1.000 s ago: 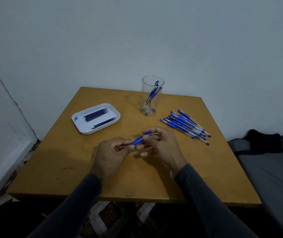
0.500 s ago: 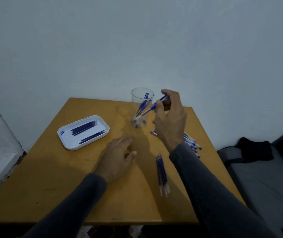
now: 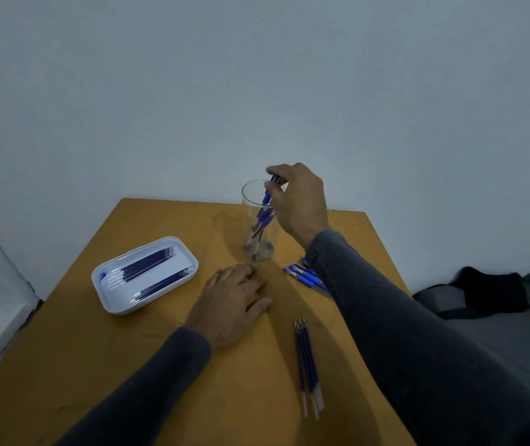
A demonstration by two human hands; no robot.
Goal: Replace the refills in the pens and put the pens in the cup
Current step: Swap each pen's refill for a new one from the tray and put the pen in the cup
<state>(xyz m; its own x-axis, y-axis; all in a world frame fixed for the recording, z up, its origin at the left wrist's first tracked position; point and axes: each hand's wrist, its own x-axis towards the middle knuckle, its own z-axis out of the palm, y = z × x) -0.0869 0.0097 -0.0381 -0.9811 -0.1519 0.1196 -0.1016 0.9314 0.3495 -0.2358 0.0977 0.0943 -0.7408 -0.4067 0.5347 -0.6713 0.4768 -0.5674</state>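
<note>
I see the smooth ochre wooden table [image 3: 160, 365]. My right hand [image 3: 299, 201] pinches a blue pen [image 3: 268, 196] at the mouth of the clear cylindrical plastic cup [image 3: 257, 220], which holds other pens. Left of that grip, the white rounded tray [image 3: 112, 304] holds dark refills [image 3: 147, 268]. My left hand [image 3: 231, 304] rests flat, holding nothing, below the cup. Three loose refills [image 3: 307, 365] lie nearer me.

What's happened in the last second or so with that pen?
The right hand carried the blue pen from the left hand into the clear plastic cup, still pinching it. The left hand let go and settled flat on the table. The white tray stayed put.
</note>
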